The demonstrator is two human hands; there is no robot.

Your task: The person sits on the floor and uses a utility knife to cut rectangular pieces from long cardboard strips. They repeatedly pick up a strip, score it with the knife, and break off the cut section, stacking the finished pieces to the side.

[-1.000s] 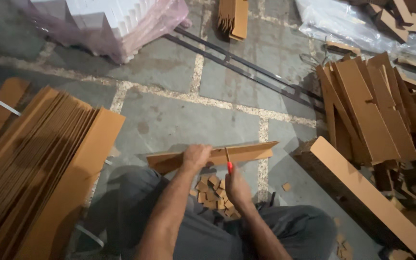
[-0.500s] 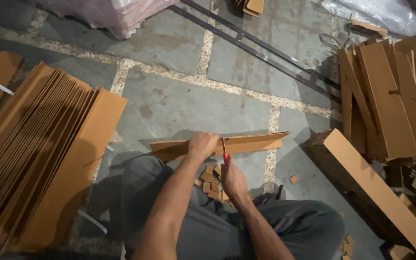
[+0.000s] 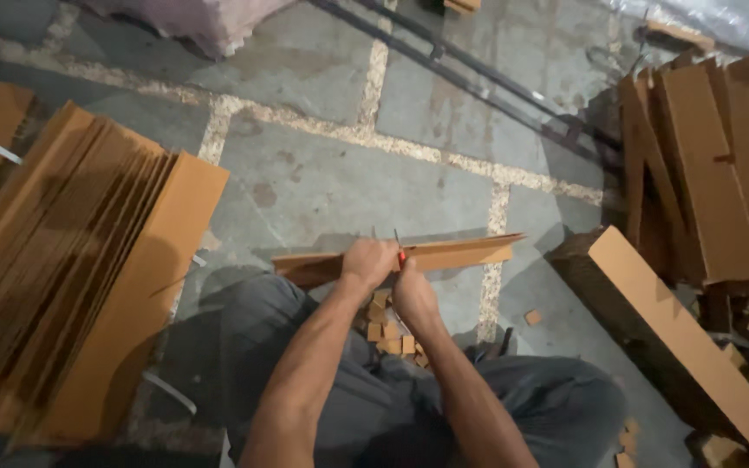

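Here, just below the middle of the frame, the left hand (image 3: 367,263) is clenched around a long cardboard strip (image 3: 461,253) that lies crosswise above the person's knees. Touching it on the right, the right hand (image 3: 413,295) grips a thin red-handled tool (image 3: 400,252) held upright against the strip's edge. Small cardboard scraps (image 3: 389,331) lie heaped on the floor (image 3: 348,182) between the legs. A fanned stack of cardboard sheets (image 3: 71,277) fills the left side; a long cardboard box (image 3: 678,329) and leaning cardboard pieces (image 3: 713,165) occupy the right.
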